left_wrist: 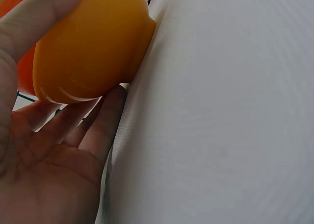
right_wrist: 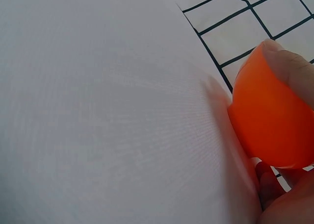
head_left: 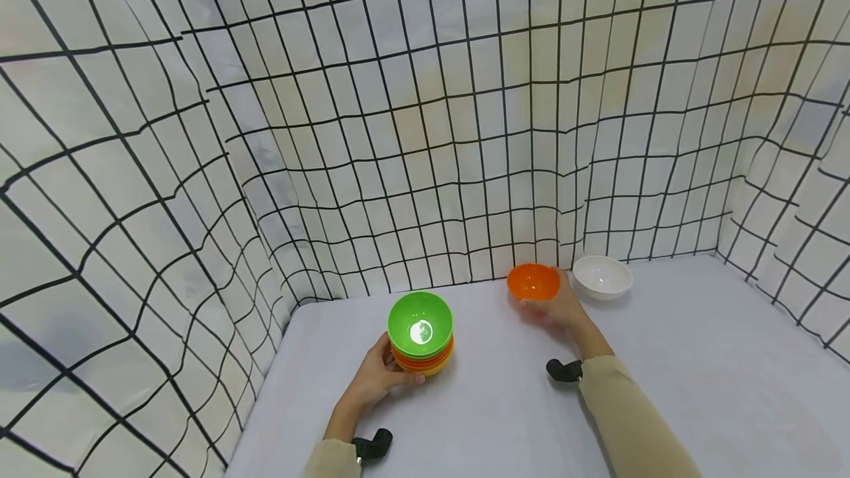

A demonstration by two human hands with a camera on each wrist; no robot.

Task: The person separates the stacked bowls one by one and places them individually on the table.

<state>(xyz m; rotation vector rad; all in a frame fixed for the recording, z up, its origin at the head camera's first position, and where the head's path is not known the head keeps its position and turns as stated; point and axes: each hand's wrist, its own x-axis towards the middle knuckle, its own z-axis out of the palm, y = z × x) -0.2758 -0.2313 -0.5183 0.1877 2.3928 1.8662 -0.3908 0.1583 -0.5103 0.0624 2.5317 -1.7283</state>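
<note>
Toward the left of the table, a nested stack of bowls has a green bowl (head_left: 420, 319) on top. Orange rims show under it, and a yellow bowl (left_wrist: 95, 45) forms the base. My left hand (head_left: 372, 380) holds the stack from its left, thumb on the near side and fingers round the back. Farther off near the back wall, my right hand (head_left: 563, 307) grips a single orange bowl (head_left: 533, 282) by its right side. In the right wrist view its thumb lies on the orange wall, with other fingers under the far side.
Just right of the right hand, a white bowl (head_left: 603, 277) stands near the back of the table. White cloth covers the table (head_left: 491, 404). White walls with a black grid (head_left: 432, 131) enclose the back and both sides.
</note>
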